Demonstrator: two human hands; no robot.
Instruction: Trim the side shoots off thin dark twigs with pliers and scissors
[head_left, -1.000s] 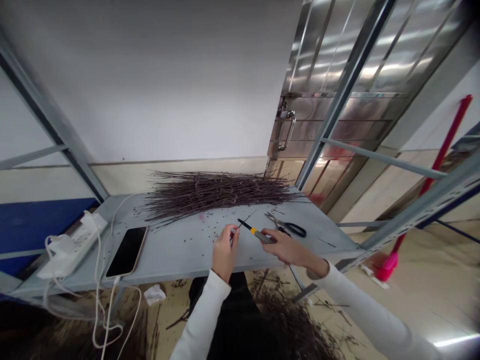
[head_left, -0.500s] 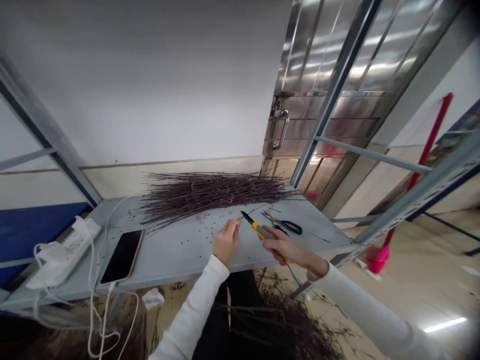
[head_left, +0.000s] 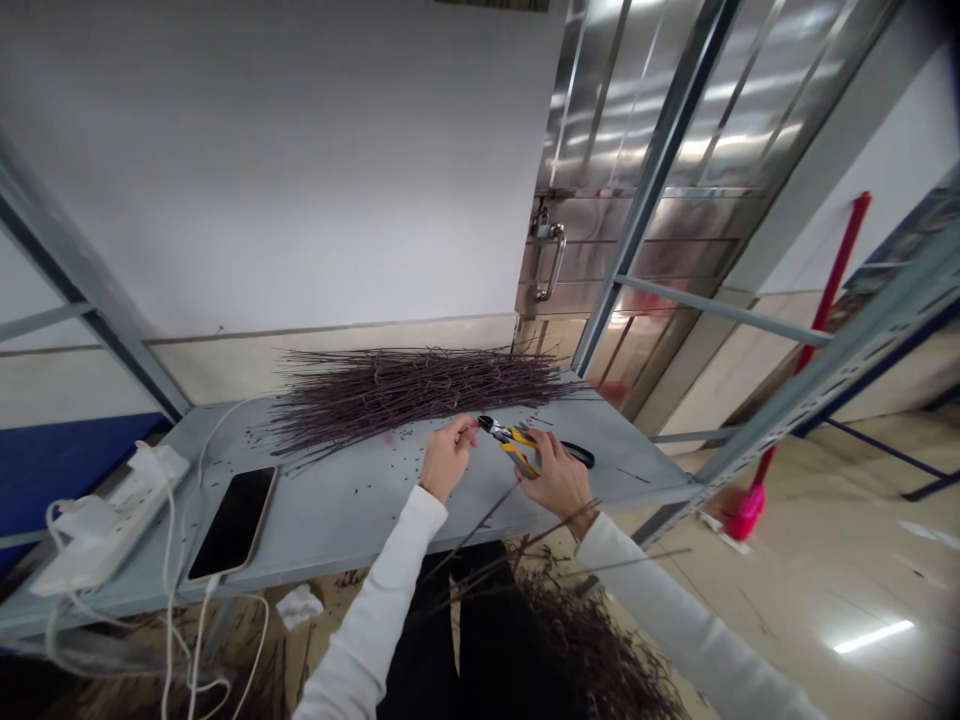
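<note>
**Cutters in the right hand, twig bundle at the back of the shelf**

Right hand (head_left: 559, 480): closed round the handles of the yellow-and-grey cutters (head_left: 501, 433), which stand apart; the head points at the other hand. Left hand (head_left: 444, 462): fingers bent in, just beside the cutter tips. Too small to make out whether they pinch a twig; cannot tell.

Position: cutters are over the front half of the grey shelf (head_left: 360, 510). Twig bundle (head_left: 405, 390) lies lengthwise behind both hands, near the wall. Loose twigs (head_left: 480, 580) slant across the lap, near the right wrist.

Handling, by judgement: single twigs look light, dry, fairly stiff and apt to snap; side shoots probably catch on neighbours. Best taken singly, lightly, near the middle of the stem. The bundle would want both hands spread beneath it. Cutters look rigid and moderately heavy; hold well back on the handles.

Count: two hands, one pair of cutters, one bundle. One black scissor handle (head_left: 585, 457) beyond the right hand. One phone (head_left: 234, 522), one white power strip (head_left: 120, 530) at the left end. One twig heap (head_left: 600, 640) below. Individual twigs too many to number.
</note>
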